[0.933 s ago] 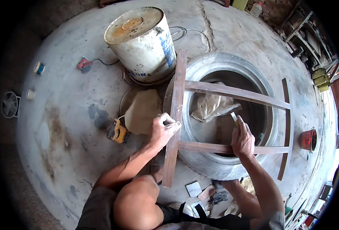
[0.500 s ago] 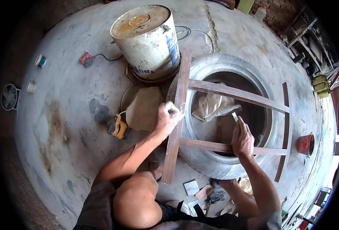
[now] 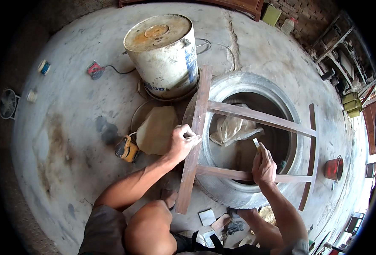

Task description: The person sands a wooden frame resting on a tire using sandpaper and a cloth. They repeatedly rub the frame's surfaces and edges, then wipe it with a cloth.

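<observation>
A brown wooden frame of two rails and two crossbars lies across a grey tyre. My left hand rests at the frame's left rail, its fingers pinched together. What they hold, if anything, I cannot make out. Over the nearer crossbar is my right hand, closed around a small flat tool with a pale tip and a yellowish part; its exact kind does not show. Inside the tyre's opening sits a crumpled whitish plastic bag.
A large stained white drum stands beyond my left hand. Left of the frame lie a tan sheet, a yellow power sander and a red corded tool. A red bucket stands at right; tile pieces lie near my feet.
The view has shifted, so the drum, frame and tyre appear lower. My left hand has moved slightly along the left rail; my right hand still holds the small flat tool.
</observation>
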`<move>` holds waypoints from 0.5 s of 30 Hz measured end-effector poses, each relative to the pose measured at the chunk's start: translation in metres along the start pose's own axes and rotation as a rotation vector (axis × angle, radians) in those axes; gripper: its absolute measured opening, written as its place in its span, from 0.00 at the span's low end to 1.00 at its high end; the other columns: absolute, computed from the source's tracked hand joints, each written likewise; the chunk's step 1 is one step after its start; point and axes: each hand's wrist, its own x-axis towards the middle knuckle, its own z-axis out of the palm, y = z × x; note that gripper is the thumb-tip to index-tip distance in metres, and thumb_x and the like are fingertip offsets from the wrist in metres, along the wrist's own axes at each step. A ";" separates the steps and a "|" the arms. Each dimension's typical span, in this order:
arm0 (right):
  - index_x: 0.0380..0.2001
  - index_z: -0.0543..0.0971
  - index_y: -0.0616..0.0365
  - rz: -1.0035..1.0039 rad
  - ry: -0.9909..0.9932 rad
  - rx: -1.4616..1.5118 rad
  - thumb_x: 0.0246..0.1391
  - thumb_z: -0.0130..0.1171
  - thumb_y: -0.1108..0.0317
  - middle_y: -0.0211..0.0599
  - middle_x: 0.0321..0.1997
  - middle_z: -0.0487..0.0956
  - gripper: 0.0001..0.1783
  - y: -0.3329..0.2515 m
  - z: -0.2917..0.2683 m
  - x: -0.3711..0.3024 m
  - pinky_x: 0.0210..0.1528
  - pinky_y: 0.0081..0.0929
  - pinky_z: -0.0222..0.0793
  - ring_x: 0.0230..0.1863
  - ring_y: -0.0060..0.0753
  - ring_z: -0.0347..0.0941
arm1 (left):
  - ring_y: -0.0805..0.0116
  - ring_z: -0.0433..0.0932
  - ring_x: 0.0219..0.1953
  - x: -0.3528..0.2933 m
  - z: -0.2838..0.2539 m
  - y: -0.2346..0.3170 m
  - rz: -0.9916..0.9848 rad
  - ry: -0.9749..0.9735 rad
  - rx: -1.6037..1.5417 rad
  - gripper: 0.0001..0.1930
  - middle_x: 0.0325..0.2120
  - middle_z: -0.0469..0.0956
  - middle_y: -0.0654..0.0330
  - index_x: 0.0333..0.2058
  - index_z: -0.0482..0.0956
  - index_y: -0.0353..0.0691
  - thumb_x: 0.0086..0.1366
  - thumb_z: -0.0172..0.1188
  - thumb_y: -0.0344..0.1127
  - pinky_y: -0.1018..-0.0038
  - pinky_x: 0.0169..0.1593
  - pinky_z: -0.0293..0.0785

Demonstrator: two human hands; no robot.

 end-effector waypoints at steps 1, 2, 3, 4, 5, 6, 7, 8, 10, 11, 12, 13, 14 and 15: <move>0.61 0.74 0.57 -0.005 -0.004 0.005 0.66 0.50 0.67 0.49 0.43 0.81 0.22 -0.002 0.000 -0.001 0.37 0.48 0.79 0.38 0.58 0.81 | 0.81 0.67 0.24 0.001 -0.002 -0.001 0.016 -0.003 -0.012 0.19 0.19 0.68 0.70 0.21 0.69 0.44 0.55 0.76 0.25 0.75 0.28 0.69; 0.61 0.74 0.57 -0.028 0.005 0.005 0.66 0.50 0.67 0.49 0.43 0.81 0.21 -0.001 0.001 -0.002 0.38 0.47 0.79 0.38 0.58 0.81 | 0.81 0.69 0.23 0.018 0.002 0.002 -0.091 -0.010 -0.184 0.18 0.17 0.69 0.69 0.20 0.69 0.42 0.57 0.73 0.22 0.74 0.27 0.71; 0.61 0.74 0.57 -0.030 0.000 0.004 0.66 0.50 0.68 0.49 0.43 0.81 0.21 -0.001 0.002 -0.003 0.38 0.47 0.79 0.39 0.58 0.81 | 0.80 0.70 0.22 0.047 0.008 0.005 -0.197 -0.017 -0.353 0.18 0.15 0.70 0.67 0.19 0.69 0.41 0.58 0.70 0.20 0.74 0.26 0.73; 0.61 0.74 0.57 -0.038 0.002 0.008 0.66 0.50 0.68 0.49 0.43 0.81 0.21 -0.001 0.004 -0.002 0.38 0.47 0.79 0.39 0.58 0.81 | 0.79 0.73 0.24 0.071 0.012 0.005 -0.279 0.007 -0.313 0.16 0.17 0.72 0.65 0.20 0.70 0.39 0.62 0.67 0.21 0.72 0.26 0.75; 0.61 0.74 0.57 -0.041 0.004 0.011 0.66 0.50 0.68 0.48 0.43 0.81 0.21 -0.002 0.005 -0.002 0.38 0.47 0.79 0.39 0.58 0.81 | 0.78 0.76 0.25 0.091 0.011 0.004 -0.323 -0.046 0.046 0.14 0.18 0.74 0.64 0.21 0.71 0.38 0.64 0.66 0.22 0.72 0.26 0.76; 0.61 0.74 0.57 -0.041 -0.002 0.014 0.66 0.50 0.68 0.49 0.43 0.81 0.21 -0.005 0.006 -0.001 0.38 0.47 0.79 0.39 0.58 0.81 | 0.81 0.72 0.26 0.090 0.009 0.005 -0.299 -0.019 0.031 0.15 0.20 0.72 0.68 0.22 0.71 0.39 0.61 0.69 0.21 0.75 0.27 0.73; 0.61 0.74 0.57 -0.032 -0.007 0.006 0.66 0.50 0.68 0.49 0.44 0.81 0.21 -0.003 0.004 -0.002 0.39 0.47 0.79 0.40 0.58 0.81 | 0.83 0.69 0.26 0.086 0.013 0.005 -0.276 -0.002 0.007 0.16 0.21 0.70 0.71 0.22 0.71 0.41 0.58 0.72 0.20 0.77 0.27 0.70; 0.61 0.74 0.57 -0.022 -0.009 0.001 0.66 0.51 0.68 0.49 0.44 0.81 0.21 -0.002 0.003 -0.002 0.39 0.47 0.79 0.40 0.58 0.81 | 0.83 0.70 0.27 0.070 0.015 -0.002 -0.221 0.008 -0.159 0.16 0.21 0.72 0.70 0.22 0.72 0.41 0.58 0.72 0.20 0.77 0.29 0.72; 0.61 0.74 0.57 -0.014 -0.007 0.005 0.66 0.51 0.68 0.49 0.44 0.81 0.21 -0.002 0.002 -0.002 0.39 0.48 0.78 0.40 0.59 0.81 | 0.83 0.72 0.29 0.011 0.008 -0.027 -0.121 0.019 -0.279 0.15 0.22 0.75 0.69 0.22 0.72 0.41 0.58 0.72 0.20 0.77 0.33 0.74; 0.61 0.74 0.57 -0.012 -0.007 0.005 0.66 0.51 0.68 0.49 0.44 0.81 0.21 -0.002 0.002 -0.001 0.39 0.48 0.78 0.40 0.59 0.81 | 0.83 0.73 0.30 -0.019 0.004 -0.034 -0.083 0.018 -0.244 0.16 0.22 0.76 0.68 0.22 0.72 0.42 0.58 0.73 0.20 0.76 0.35 0.76; 0.60 0.74 0.57 -0.007 0.000 -0.004 0.66 0.51 0.68 0.49 0.44 0.81 0.21 0.003 -0.002 0.001 0.39 0.48 0.78 0.40 0.59 0.81 | 0.82 0.73 0.30 -0.036 0.002 -0.017 -0.137 -0.012 -0.119 0.17 0.23 0.76 0.68 0.22 0.71 0.42 0.57 0.73 0.20 0.76 0.36 0.77; 0.60 0.74 0.57 -0.012 -0.004 0.004 0.66 0.51 0.68 0.49 0.44 0.81 0.21 -0.001 -0.002 0.000 0.39 0.48 0.78 0.41 0.59 0.81 | 0.82 0.74 0.31 -0.049 -0.010 0.009 -0.200 -0.030 0.024 0.18 0.24 0.76 0.68 0.22 0.70 0.42 0.57 0.73 0.20 0.75 0.37 0.78; 0.60 0.74 0.57 -0.015 -0.008 0.012 0.66 0.51 0.68 0.49 0.44 0.81 0.21 -0.003 -0.001 -0.001 0.39 0.48 0.78 0.41 0.59 0.81 | 0.82 0.74 0.30 -0.039 -0.013 0.015 -0.329 -0.016 -0.227 0.18 0.24 0.76 0.67 0.23 0.70 0.42 0.57 0.74 0.21 0.76 0.38 0.78; 0.60 0.74 0.57 -0.017 -0.012 0.014 0.66 0.51 0.68 0.49 0.44 0.81 0.21 -0.003 -0.001 -0.001 0.39 0.48 0.78 0.41 0.59 0.81 | 0.82 0.73 0.30 -0.023 -0.003 -0.018 -0.218 0.036 -0.353 0.16 0.23 0.76 0.68 0.25 0.72 0.42 0.59 0.74 0.24 0.77 0.35 0.76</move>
